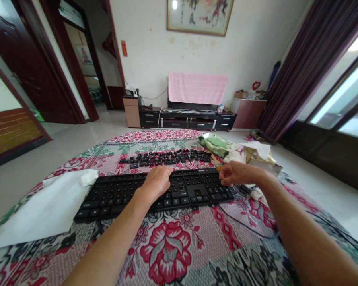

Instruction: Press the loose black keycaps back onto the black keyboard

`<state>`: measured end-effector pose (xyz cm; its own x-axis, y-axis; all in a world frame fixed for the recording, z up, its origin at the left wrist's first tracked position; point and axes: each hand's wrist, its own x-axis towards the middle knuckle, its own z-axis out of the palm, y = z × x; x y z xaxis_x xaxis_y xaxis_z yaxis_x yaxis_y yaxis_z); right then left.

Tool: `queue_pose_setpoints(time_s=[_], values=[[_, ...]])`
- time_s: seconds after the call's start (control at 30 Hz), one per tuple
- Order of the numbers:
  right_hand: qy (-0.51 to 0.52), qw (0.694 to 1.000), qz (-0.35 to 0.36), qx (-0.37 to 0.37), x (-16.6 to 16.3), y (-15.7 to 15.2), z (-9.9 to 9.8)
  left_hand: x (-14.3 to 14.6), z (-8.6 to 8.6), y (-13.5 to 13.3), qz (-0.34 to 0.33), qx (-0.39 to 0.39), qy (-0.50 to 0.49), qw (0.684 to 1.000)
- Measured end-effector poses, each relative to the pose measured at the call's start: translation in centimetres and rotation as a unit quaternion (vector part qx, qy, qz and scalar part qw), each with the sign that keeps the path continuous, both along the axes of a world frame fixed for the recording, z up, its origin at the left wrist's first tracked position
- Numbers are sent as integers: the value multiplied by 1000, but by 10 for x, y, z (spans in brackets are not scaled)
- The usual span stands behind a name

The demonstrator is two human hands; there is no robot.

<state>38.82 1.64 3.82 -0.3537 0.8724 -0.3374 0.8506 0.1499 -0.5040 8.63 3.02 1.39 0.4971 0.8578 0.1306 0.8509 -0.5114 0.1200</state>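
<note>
Keyboard [119, 194], black, lies flat across mid tabletop [167, 254], on the floral cloth. Many key positions look bare.

Left hand [156, 182]: palm down over the keyboard's centre, fingers curled under. Cannot tell if it pinches anything.
Right hand [237, 173]: at the keyboard's 3 o'clock end, fingers bent onto the number block. A grip is not readable here either.

Risks (judgement):
- Loose keycaps [167, 157] sit in rows at 12 o'clock, just beyond the keyboard. A push on the board or a reaching wrist could scatter them, and the busy cloth pattern would hide strays.
- Cable [244, 226] loops at 5 o'clock, under the right forearm. A snag could drag the board.

Surroundings:
- White paper sheet [47, 206] at 9 o'clock, touching the keyboard's left end.
- Green packet [216, 145] and crumpled wrapping [258, 153] at 1–2 o'clock, crowding the right hand's side.
</note>
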Motion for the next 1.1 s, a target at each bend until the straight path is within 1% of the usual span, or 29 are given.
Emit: queue_pose_setpoints(time_s=[0.2, 0.33, 0.37, 0.4, 0.47, 0.5, 0.53, 0.6, 0.67, 0.83, 1.1], values=[[6, 1000, -8, -5, -2, -2, 1, -3, 2, 0, -5, -26, -31, 999], [1, 1000, -8, -5, -5, -4, 5, -15, 5, 9, -27, -29, -54, 998], [2, 1000, -8, -5, -5, -4, 5, -21, 6, 12, -19, -22, -62, 998], [4, 1000, -7, -7, -5, -4, 5, -28, 8, 15, 9, -7, -73, 997], [11, 1000, -7, -8, -4, -3, 4, -47, 11, 21, 119, 57, -96, 987], [14, 1000, -7, -8, -3, -2, 3, -57, 12, 25, 151, 74, -98, 981], [16, 1000, -6, -8, -2, -2, 2, -67, 12, 28, 186, 81, -96, 974], [16, 1000, -4, -4, -1, -1, 0, -84, 9, 32, 216, 69, -79, 971], [7, 1000, -3, 3, -1, 0, 0, -95, 3, 36, 231, 41, -62, 970], [1, 1000, -6, 5, -3, -1, 1, -104, -11, 39, 219, 12, -69, 973], [-2, 1000, 1, 8, 1, 1, -2, -101, -12, 40, 230, -26, -49, 972]])
